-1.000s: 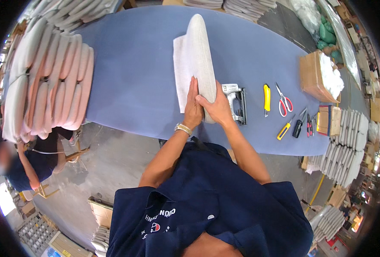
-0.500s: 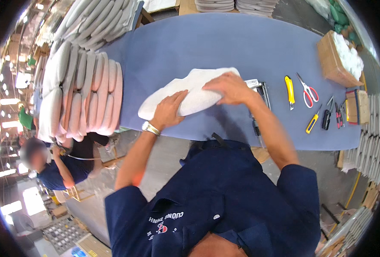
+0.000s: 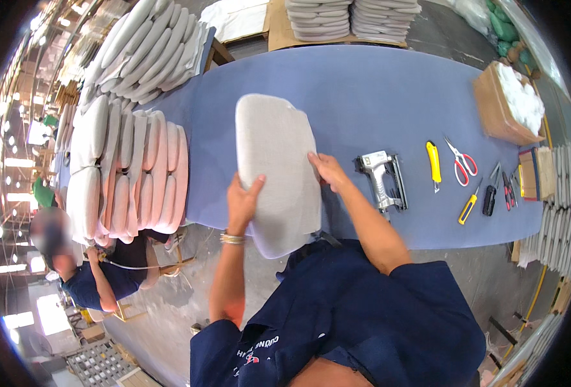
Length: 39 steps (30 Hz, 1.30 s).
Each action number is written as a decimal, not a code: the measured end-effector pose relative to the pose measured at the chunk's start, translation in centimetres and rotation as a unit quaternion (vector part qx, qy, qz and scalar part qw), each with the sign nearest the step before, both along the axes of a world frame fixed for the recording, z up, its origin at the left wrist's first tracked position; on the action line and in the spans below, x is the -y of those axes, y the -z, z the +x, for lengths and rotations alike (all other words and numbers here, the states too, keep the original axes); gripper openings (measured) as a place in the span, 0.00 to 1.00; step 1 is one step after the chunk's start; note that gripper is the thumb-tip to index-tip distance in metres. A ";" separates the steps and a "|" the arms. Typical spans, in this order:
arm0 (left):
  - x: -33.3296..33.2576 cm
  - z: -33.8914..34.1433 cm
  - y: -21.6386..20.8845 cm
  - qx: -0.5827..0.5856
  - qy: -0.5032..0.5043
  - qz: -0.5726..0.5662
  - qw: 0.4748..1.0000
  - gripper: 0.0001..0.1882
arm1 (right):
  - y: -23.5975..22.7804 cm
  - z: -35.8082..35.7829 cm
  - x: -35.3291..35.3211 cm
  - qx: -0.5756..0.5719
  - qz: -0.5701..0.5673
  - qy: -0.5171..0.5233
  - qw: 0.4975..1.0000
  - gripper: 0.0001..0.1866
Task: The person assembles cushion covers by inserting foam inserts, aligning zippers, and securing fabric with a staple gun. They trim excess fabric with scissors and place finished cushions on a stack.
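Note:
Between my hands is a light grey, fabric-covered cushion pad [image 3: 279, 161], its long side running away from me and its near end over the table's front edge. My left hand [image 3: 241, 201] grips its left edge, thumb on top of the fabric and fingers hidden beneath. On the opposite edge, my right hand [image 3: 329, 171] holds it with the thumb side up; its other fingers are partly out of sight. To the right of the pad, a silver staple gun [image 3: 381, 180] lies on the blue table [image 3: 376, 84].
Stacked grey pads [image 3: 127, 174] stand at the left, with more [image 3: 318, 19] beyond the table. Rightward lie a yellow cutter [image 3: 434, 164], red-handled scissors [image 3: 463, 168], a yellow screwdriver [image 3: 468, 209] and small tools. A cardboard box [image 3: 501, 109] holds white stuffing. A co-worker [image 3: 115, 277] sits at left.
The pad has turned from lying crosswise to lengthwise, its smooth face now up, and come nearer me. My right hand has drawn back to its side edge, uncovering the staple gun.

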<state>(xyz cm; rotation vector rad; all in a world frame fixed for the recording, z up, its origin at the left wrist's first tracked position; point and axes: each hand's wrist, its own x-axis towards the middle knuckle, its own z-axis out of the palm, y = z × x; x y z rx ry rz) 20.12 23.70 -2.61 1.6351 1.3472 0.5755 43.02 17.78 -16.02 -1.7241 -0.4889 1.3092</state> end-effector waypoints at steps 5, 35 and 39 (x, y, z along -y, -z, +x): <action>2.0 0.0 4.1 -0.004 0.010 0.028 1.000 0.45 | 2.3 -0.6 1.1 0.241 -0.016 -0.006 0.970 0.23; -11.2 9.7 5.2 0.046 0.096 0.046 0.993 0.56 | 3.6 -0.4 -13.4 0.271 -0.110 0.107 0.950 0.36; -14.3 12.3 4.9 0.032 0.063 -0.020 0.997 0.54 | 4.3 0.0 -13.7 0.268 -0.066 0.129 0.952 0.35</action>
